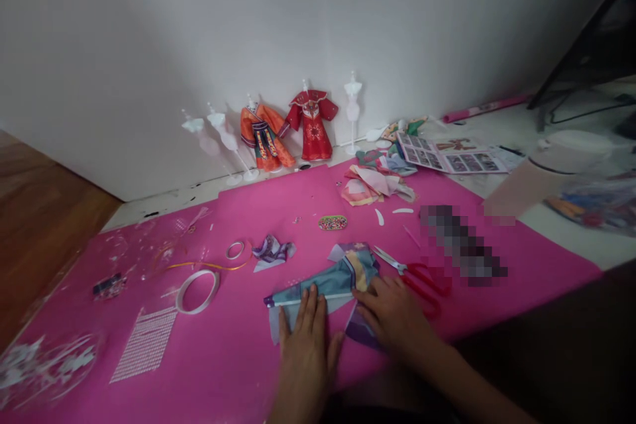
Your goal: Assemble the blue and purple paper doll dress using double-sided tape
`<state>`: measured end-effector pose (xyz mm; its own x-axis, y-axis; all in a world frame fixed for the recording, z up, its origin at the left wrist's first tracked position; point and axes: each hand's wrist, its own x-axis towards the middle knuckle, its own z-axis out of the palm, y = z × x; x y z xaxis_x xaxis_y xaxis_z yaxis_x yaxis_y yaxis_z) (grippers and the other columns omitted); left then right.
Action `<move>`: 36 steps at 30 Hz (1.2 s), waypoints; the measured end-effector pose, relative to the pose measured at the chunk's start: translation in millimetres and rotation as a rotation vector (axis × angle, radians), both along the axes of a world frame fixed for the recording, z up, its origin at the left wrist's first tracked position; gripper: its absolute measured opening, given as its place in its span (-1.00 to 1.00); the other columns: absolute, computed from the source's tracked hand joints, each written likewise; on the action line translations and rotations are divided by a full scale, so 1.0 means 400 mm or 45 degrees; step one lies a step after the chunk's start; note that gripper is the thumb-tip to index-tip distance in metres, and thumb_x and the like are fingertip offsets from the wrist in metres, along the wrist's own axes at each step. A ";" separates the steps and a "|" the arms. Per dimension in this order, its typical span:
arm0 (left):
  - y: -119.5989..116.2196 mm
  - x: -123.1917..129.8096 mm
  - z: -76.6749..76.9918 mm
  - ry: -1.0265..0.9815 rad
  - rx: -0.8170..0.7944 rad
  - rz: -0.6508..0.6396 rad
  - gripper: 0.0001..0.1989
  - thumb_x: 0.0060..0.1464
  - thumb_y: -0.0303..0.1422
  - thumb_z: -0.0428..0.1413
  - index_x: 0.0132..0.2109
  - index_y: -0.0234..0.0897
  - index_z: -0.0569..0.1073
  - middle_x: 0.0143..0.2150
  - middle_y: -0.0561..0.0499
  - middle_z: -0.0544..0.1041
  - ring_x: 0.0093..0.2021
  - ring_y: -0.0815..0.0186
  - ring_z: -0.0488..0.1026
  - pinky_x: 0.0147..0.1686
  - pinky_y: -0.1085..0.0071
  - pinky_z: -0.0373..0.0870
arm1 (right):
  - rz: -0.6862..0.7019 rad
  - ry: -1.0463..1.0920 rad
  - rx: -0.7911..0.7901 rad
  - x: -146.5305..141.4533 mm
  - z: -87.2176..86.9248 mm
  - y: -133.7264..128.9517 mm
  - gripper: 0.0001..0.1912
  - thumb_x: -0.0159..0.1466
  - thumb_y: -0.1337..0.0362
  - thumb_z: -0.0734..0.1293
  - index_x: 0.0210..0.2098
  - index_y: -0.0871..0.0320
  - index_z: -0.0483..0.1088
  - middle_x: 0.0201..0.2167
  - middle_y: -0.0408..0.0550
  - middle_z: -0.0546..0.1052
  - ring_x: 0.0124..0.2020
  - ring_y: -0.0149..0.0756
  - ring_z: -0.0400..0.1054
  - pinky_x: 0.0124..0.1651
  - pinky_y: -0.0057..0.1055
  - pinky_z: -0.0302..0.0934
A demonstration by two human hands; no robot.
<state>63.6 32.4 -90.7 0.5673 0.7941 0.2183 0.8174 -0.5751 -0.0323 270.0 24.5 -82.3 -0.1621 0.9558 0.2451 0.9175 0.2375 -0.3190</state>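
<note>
left hand [304, 348]: flat on teal fabric [335, 280] | right hand [395, 311]: touching same

Dim light, blurry outer edges

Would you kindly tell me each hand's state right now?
Left hand: open, flat on the blue cloth.
Right hand: touching the same cloth; grip unclear.

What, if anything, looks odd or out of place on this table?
A blocky grey patch right of the scissors looks odd: it is pixelated, so whatever lies there can't be made out. Otherwise nothing clearly stands out.
</note>
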 end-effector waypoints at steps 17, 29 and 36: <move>-0.045 0.086 0.069 -1.569 -1.153 0.326 -0.73 0.17 -0.26 0.09 -0.05 -0.21 0.55 -0.06 -0.10 0.59 -0.01 0.13 0.50 0.04 0.17 0.40 | -0.020 0.205 0.020 0.018 -0.031 0.012 -0.93 0.23 0.39 0.33 -0.34 0.10 0.43 -0.34 -0.05 0.49 -0.29 -0.11 0.33 -0.22 -0.21 0.08; -0.018 0.093 0.053 -2.039 -1.612 0.615 -0.60 -0.10 -0.17 0.32 -0.11 -0.26 0.57 -0.07 -0.13 0.58 -0.24 0.24 0.51 -0.18 0.31 0.38 | -0.013 0.578 0.087 0.016 -0.006 -0.007 -0.83 0.33 0.30 0.25 -0.36 0.09 0.45 -0.39 -0.07 0.46 -0.30 -0.20 0.36 -0.24 -0.27 0.17; -0.003 0.125 0.063 -1.773 -1.299 0.376 -0.74 -0.06 -0.29 0.24 -0.18 -0.29 0.54 -0.24 -0.07 0.58 -0.18 0.16 0.46 -0.13 0.28 0.35 | -0.079 1.136 -0.145 0.003 0.028 0.007 -0.83 0.26 0.24 0.31 -0.45 0.12 0.43 -0.48 -0.13 0.46 -0.41 -0.28 0.36 -0.35 -0.36 0.21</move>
<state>113.6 31.2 -65.5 0.2314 0.9442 -0.2345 -0.0092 0.2432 0.9699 271.2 27.3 -71.0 0.0957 0.9828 0.1580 0.3273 0.1189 -0.9374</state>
